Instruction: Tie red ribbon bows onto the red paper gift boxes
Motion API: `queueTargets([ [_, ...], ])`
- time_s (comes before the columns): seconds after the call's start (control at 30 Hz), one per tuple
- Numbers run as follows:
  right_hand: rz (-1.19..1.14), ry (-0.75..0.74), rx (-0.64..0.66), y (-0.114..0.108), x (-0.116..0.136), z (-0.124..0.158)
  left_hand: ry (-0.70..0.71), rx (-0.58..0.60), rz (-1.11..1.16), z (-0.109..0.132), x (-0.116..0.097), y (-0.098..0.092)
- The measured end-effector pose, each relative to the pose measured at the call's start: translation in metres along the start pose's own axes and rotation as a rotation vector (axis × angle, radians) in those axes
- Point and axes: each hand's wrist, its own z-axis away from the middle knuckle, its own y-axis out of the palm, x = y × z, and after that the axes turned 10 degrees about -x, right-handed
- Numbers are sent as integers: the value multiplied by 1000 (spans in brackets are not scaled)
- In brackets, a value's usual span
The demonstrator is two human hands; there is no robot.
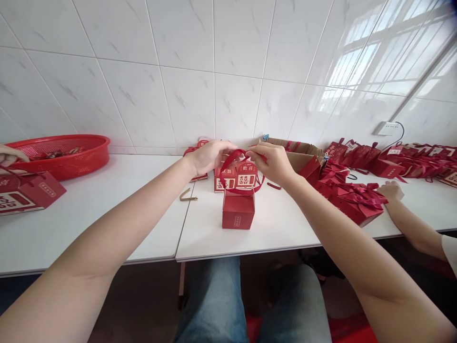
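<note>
In front of me a red gift box stands on the white table, with a loop of dark red ribbon rising above it. My left hand is closed at the top left of the loop, its fingertips partly hidden behind the ribbon. On the other side, my right hand pinches the ribbon between thumb and fingers. Just behind the box are red boxes with white panels and red characters. A small gold-coloured tool, bent like snips, lies to the left.
At left, another person's hand is over a red box, near a red plastic basket. An open cardboard carton stands behind my right hand. Ribboned red boxes crowd the right side, beside a co-worker's hand.
</note>
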Motion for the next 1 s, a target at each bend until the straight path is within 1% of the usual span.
queueTargets([
  [0.03,22,-3,-18,2,0,1,1,14,52,0,1,0],
  [0.1,42,30,-54,5,0,2,24,3,84,-1,4,2],
  [0.2,7,104,-87,6,4,1,100,-42,20,-1,10,4],
  [0.3,-39,166,-96,8,7,0,205,-49,-51,0,14,6],
  [0.37,-45,202,-115,11,8,1,245,-64,-92,1,15,7],
  [0.47,-46,240,-149,16,6,3,288,-123,-152,1,16,10],
  [0.63,-114,309,-183,22,3,7,405,-278,-321,1,15,16],
  [0.8,-250,386,-201,23,5,6,511,-299,-385,-1,15,16],
  [0.9,-325,422,-274,24,8,5,572,-309,-415,-4,16,13],
  [1.0,-294,430,-373,26,10,5,611,-344,-481,-4,16,10],
])
